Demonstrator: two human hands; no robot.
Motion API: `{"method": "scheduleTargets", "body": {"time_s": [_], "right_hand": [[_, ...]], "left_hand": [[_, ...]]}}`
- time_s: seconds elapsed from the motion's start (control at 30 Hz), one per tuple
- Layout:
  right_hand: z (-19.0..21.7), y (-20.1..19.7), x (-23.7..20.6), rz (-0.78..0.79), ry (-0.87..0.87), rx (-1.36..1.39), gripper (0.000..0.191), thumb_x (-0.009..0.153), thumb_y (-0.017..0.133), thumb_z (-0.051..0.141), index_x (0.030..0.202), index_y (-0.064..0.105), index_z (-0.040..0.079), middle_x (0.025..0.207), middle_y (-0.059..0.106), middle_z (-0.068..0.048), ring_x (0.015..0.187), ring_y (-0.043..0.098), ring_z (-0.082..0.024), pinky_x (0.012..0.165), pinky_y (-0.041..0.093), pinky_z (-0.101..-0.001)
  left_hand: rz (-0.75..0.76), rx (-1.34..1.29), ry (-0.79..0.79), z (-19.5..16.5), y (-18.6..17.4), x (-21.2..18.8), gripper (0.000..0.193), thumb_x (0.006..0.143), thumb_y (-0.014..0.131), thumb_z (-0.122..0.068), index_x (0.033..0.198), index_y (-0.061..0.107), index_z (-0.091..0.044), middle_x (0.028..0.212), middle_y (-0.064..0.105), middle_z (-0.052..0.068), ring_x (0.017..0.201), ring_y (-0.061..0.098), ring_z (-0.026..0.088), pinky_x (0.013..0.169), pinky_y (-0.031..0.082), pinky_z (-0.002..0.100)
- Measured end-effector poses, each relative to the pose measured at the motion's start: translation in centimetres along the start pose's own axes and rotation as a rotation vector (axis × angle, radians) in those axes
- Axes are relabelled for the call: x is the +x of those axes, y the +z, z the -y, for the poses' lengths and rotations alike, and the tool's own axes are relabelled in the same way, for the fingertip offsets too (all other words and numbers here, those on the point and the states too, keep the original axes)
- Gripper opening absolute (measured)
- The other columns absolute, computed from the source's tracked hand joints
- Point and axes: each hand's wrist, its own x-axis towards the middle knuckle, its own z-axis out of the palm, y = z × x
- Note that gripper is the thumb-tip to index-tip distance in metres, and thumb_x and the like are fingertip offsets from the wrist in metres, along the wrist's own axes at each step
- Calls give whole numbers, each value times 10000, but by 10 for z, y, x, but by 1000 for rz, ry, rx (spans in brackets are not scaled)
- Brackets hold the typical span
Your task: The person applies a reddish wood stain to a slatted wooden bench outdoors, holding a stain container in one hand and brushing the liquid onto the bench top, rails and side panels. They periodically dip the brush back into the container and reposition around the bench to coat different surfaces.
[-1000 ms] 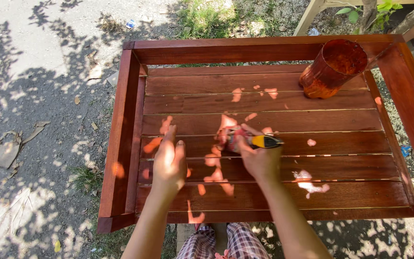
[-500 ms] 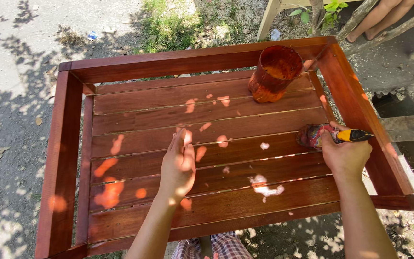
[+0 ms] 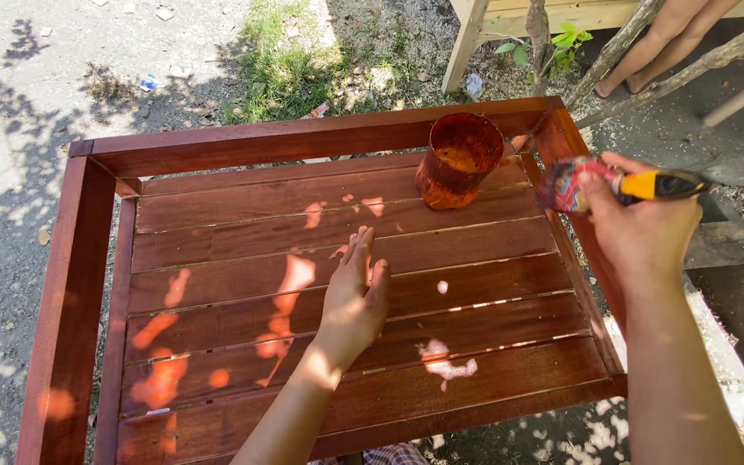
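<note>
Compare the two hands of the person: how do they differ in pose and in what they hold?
The left hand lies flat and open on the slatted wooden frame, holding nothing. The right hand is raised beside the frame's right rail, closed on a yellow-handled brush with a stained head. Both are bare.

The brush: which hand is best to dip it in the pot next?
Probably the right. The right hand already grips the brush, close beside the stained pot. The left hand lies flat and empty on the slats.
</note>
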Motion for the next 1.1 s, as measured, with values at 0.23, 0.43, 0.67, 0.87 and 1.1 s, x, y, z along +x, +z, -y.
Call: {"method": "scheduleTargets", "body": {"time_s": [0.23,0.43,0.67,0.87,1.1], "right_hand": [[35,53,68,102,130,419,273,984,737,131,1231,717,16,1027,744,-59,850,743,-133,653,654,-303],[45,110,93,321,-250,-308,236,902,786,348,1016,813,143,848,780,-110,755,751,-266,718,591,-388],[60,137,109,489,-39,-651,353,730,846,506,975,832,252,874,753,-160,834,722,-355,789,577,-472],[66,134,117,546,31,-619,333,727,791,482,992,838,286,921,781,-122,883,744,-336,817,588,-469],[60,149,107,596,-49,-837,382,765,780,520,952,827,190,922,771,-153,883,742,-348,807,590,-464]], "left_hand": [[-14,35,36,2,40,73,771,836,722,-130,1493,371,68,1564,366,332,1489,312,443,1177,350,472],[46,148,-49,11,71,127,828,785,730,-97,1497,344,73,1573,358,303,1487,304,423,1184,292,507],[25,130,-70,32,83,132,788,821,710,-110,1500,351,66,1578,358,304,1502,307,422,1195,323,457],[21,149,-97,43,78,131,780,832,696,-110,1511,347,55,1582,359,295,1497,314,418,1181,335,450],[60,131,-126,42,74,127,810,806,705,-98,1510,333,50,1586,350,286,1503,311,399,1174,336,433]]}}
